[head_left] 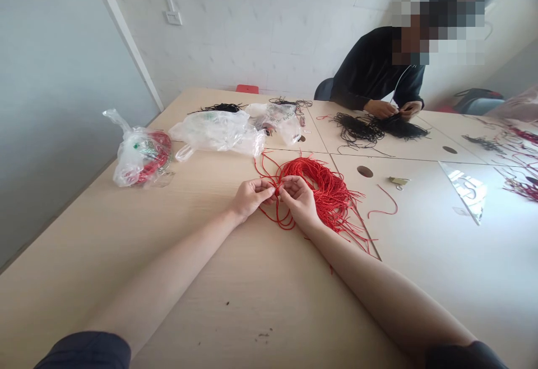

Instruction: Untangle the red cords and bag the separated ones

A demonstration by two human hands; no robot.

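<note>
In the head view, my left hand (251, 198) and my right hand (300, 200) meet over the table, fingertips almost touching. Each pinches red cord (287, 222) at a small knotted spot between them. Loops of this cord hang below my fingers, and loose strands stick out behind them. Just right of my right hand lies a thick bundle of red cords (332, 190), curved round with its frayed ends toward me. My fingers partly hide the knotted spot.
Left are a plastic bag with red cord (143, 156) and white plastic bags (221, 131). Across the table a person (370, 69) handles black cords (359, 128). Right lie a metal clip (399, 181), a loose red cord (395, 204) and a clear triangular sheet (466, 187).
</note>
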